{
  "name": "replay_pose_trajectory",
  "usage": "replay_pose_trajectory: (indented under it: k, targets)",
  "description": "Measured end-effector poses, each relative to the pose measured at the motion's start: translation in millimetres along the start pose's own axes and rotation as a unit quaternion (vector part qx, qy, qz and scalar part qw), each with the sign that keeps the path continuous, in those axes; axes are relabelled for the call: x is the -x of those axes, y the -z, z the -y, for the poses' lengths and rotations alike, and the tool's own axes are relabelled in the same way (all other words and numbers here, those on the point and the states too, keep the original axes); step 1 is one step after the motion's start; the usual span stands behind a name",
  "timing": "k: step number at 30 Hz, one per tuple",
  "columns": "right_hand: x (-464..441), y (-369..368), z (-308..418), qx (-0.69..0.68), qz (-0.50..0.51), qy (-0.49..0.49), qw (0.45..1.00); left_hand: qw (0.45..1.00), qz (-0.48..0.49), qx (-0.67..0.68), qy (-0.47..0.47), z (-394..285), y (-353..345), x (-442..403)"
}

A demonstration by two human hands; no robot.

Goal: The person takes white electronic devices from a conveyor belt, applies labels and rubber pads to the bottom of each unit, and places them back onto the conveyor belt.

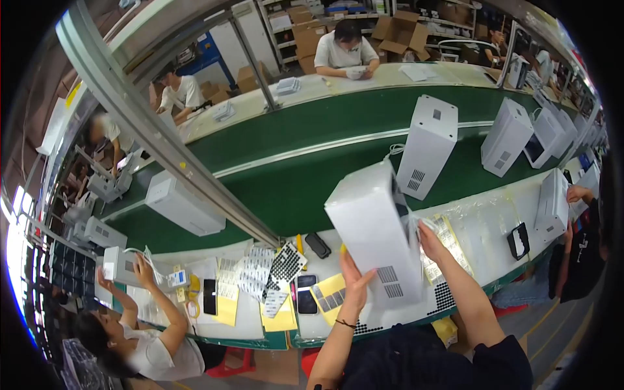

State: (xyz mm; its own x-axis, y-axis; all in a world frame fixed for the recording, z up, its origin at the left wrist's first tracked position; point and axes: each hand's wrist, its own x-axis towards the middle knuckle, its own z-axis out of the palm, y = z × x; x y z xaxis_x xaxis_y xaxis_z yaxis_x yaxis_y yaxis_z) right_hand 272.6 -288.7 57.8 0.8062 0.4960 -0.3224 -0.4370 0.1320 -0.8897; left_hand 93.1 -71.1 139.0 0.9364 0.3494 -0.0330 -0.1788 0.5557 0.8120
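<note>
A tall white box-shaped appliance [364, 221] with a slotted vent panel stands tilted over the near bench in front of me. My left hand [355, 279] grips its lower left side, thumb toward the vent and fingers up along the edge. At its right side my right hand [431, 242] is closed around what looks like a bundled white cable [419, 224]; the appliance and blur partly hide it. Under and beside the appliance lie sheets of black dot pads [444, 297] and a yellow label sheet [455, 250].
Beyond the bench runs a green conveyor [279, 188] carrying more white appliances [429, 146]. A metal post [175, 143] slants across the left. Phones [307, 294], label sheets [260, 270] and a black frame [518, 241] lie on the bench. Co-workers sit left, right and opposite.
</note>
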Motion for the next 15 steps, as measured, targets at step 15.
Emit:
replay_pose_trajectory:
  k: [15]
  targets:
    - [33.9,61.2,-38.0,-0.137,-0.077,-0.042,0.987,0.870,0.143,-0.444,-0.158,32.7,-52.8,47.8]
